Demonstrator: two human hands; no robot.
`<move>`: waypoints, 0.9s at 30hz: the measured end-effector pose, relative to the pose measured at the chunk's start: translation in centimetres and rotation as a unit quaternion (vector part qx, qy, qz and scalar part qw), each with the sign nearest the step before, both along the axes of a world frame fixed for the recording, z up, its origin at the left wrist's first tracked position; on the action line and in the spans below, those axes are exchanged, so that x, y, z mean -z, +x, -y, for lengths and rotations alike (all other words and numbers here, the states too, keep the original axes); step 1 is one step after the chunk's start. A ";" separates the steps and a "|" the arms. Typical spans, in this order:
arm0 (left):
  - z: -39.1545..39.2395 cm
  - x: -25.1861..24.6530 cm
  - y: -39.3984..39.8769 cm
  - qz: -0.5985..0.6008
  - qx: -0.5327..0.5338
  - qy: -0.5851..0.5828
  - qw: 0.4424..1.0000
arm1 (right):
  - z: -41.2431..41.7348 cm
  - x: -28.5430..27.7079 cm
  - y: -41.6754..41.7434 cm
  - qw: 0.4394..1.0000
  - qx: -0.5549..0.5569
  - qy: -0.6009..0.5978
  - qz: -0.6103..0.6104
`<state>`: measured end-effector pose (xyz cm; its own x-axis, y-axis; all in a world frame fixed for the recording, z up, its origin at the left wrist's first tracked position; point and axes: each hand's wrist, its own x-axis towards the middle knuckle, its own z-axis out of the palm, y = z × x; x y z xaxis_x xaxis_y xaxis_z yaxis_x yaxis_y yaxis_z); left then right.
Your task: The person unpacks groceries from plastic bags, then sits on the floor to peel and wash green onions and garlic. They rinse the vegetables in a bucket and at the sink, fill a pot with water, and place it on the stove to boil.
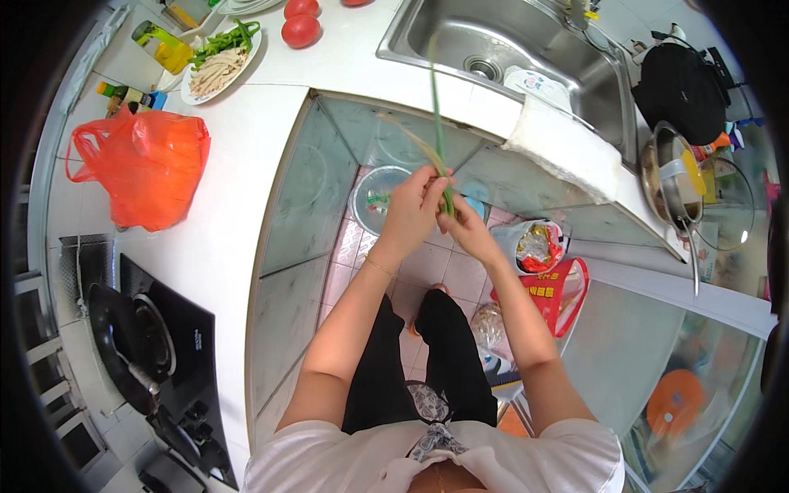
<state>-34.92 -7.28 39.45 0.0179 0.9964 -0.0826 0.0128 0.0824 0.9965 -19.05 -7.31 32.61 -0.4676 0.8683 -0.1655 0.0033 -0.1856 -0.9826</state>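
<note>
A green scallion [438, 117], with one long green leaf and a yellowed, withered one, is held between my two hands above the floor. My left hand [410, 206] pinches it with thumb and fingers near the base of the leaves. Just below and to the right, my right hand [466, 229] grips its lower end, and the fingers partly hide it. Beneath my hands, a round container [356, 203] with some green scraps inside stands on the tiled floor.
The steel sink [425, 37] lies ahead, a white cloth [567, 148] over its front edge. On the left counter are tomatoes [301, 31], a plate of sliced food [251, 61], a red plastic bag [154, 166] and a wok [117, 345]. Bags [558, 296] stand on the floor to the right.
</note>
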 end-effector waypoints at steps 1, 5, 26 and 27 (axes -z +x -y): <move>0.3 -1.0 0.5 0.052 -0.016 -0.003 0.999 | -0.3 -2.9 0.3 0.999 -0.018 -0.024 -0.035; 0.4 -5.5 0.8 0.103 -0.079 -0.010 0.992 | -1.0 -7.4 2.0 0.995 -0.083 0.016 0.062; -1.7 -12.5 -3.1 -0.474 0.285 0.292 0.780 | -1.9 -15.8 0.7 0.975 -0.076 0.089 0.190; -1.6 -12.4 -3.2 -0.468 0.299 0.288 0.780 | -1.9 -16.3 0.8 0.979 -0.094 0.051 0.176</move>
<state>-38.11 -5.69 51.88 0.6947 0.7092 0.1205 0.6208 -0.6756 0.3977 -18.27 -5.40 48.87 -0.5499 0.7932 -0.2616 0.3696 -0.0497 -0.9278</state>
